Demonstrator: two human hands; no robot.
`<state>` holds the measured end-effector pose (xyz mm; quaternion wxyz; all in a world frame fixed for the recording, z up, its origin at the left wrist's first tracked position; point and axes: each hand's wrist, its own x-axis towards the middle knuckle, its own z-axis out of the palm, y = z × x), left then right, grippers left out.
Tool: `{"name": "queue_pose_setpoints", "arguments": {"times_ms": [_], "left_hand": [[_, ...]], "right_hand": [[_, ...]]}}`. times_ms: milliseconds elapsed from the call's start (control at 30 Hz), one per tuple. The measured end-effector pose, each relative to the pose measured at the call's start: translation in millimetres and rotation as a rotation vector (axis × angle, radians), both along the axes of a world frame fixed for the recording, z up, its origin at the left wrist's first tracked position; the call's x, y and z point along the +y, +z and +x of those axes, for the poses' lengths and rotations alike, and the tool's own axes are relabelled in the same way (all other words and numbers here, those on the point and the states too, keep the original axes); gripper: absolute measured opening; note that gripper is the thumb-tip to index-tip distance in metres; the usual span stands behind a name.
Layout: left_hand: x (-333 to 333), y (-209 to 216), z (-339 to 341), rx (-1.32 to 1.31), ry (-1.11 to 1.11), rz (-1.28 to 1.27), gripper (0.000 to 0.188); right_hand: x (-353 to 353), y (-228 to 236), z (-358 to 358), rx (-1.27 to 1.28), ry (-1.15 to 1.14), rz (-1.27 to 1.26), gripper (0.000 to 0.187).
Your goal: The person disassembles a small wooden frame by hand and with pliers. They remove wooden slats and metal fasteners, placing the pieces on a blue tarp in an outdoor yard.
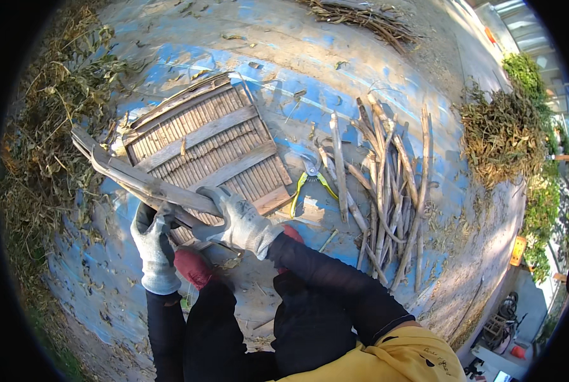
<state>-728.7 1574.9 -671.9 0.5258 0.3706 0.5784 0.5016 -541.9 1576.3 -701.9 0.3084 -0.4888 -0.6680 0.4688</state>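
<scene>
Both my hands wear pale grey work gloves with dark parts. Between them I hold a bundle of long grey-brown sticks point(135, 178), slanting up to the left across the near-left corner of a slatted wooden panel point(202, 137). My left hand point(154, 245) is closed round the bundle from below. My right hand point(243, 223) grips its near end, its fingers wrapped over the wood. Right of the panel lie pruning shears point(311, 170) with yellow-green handles, their handles spread apart. The panel has several wide crossbars over thin slats.
A loose pile of cut sticks point(386, 191) lies right of the shears. Dried leafy plants point(62, 127) are heaped along the left, and another dry heap point(504, 134) stands at far right. More twigs point(367, 22) lie at the back. A worn blue tarp point(93, 280) covers the ground.
</scene>
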Motion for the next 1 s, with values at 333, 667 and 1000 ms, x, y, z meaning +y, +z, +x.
{"name": "queue_pose_setpoints", "arguments": {"times_ms": [333, 667, 1000], "left_hand": [[-37.2, -46.5, 76.9, -0.168, -0.609, -0.380, 0.029], [-57.6, -111.9, 19.5, 1.360, -0.835, -0.148, 0.063], [-65.9, -148.3, 19.8, 1.607, -0.939, -0.015, 0.065]], "right_hand": [[-80.7, 26.6, 185.6, -0.225, -0.507, -0.227, 0.089], [-156.9, -28.5, 374.5, -1.252, -1.004, -0.443, 0.085], [-74.4, -76.1, 200.3, -0.989, -0.296, 0.033, 0.051]]}}
